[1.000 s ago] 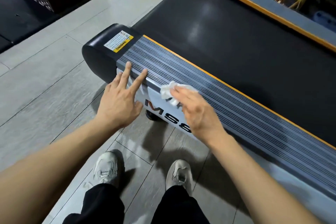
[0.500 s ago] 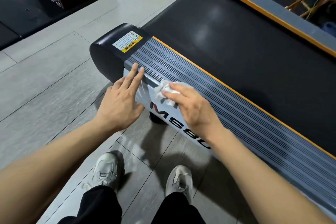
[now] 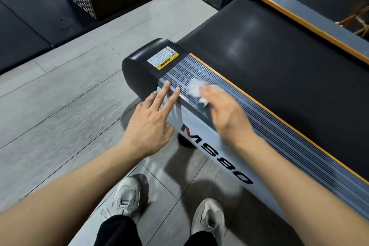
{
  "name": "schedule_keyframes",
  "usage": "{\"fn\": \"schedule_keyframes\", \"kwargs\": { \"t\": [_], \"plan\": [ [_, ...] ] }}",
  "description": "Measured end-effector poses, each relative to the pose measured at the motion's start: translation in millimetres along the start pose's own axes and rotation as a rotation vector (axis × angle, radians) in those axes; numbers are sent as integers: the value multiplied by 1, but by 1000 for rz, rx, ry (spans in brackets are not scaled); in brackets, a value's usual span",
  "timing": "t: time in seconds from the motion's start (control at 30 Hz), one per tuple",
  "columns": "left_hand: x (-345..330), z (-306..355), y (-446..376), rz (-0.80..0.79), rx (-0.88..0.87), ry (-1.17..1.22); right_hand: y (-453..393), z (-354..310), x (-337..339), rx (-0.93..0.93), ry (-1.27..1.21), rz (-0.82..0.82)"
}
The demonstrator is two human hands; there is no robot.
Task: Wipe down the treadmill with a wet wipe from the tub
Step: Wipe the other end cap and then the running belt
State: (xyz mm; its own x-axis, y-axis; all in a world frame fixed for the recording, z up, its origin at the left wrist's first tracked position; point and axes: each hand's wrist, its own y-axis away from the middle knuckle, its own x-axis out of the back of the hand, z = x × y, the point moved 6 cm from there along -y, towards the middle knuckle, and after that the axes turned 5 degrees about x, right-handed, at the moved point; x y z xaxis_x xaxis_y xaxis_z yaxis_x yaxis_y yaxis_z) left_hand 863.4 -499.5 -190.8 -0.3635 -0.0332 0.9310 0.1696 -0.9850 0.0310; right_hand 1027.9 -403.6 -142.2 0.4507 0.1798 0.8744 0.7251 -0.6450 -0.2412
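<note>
Wiping the treadmill (image 3: 269, 118) rail beside the warning label (image 3: 162, 57), the right hand (image 3: 225, 114) presses the crumpled wipe (image 3: 194, 88) under its grip; the left hand (image 3: 148, 124), fingers spread, steadies nearby. Long overlapping strokes along the ribs should clean best.

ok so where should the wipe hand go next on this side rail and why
Probably on toward the black end cap: the right hand presses the wipe on the ribbed rail just short of it, the left hand bracing beside.
</note>
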Motion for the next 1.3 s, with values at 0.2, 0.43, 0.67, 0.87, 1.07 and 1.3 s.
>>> {"fn": "schedule_keyframes", "kwargs": {
  "t": [0.2,0.43,0.67,0.87,1.07,1.3],
  "plan": [
    [-4,-10,-2,30,41,45,-34,-5,-13,-76,9,16],
    [2,-26,-6,49,92,82,-61,7,-18,-45,40,-29],
    [14,-33,-11,96,36,190,-85,-25,-39,71,-75,-52],
    [31,-45,-17,192,91,201,-69,4,-29,-32,-30,-44],
    [32,-70,-54,122,170,105,-70,-42,-58,127,-53,-129],
    [27,-67,-49,57,220,104,14,-27,-32,269,207,-193]
  ]
}}
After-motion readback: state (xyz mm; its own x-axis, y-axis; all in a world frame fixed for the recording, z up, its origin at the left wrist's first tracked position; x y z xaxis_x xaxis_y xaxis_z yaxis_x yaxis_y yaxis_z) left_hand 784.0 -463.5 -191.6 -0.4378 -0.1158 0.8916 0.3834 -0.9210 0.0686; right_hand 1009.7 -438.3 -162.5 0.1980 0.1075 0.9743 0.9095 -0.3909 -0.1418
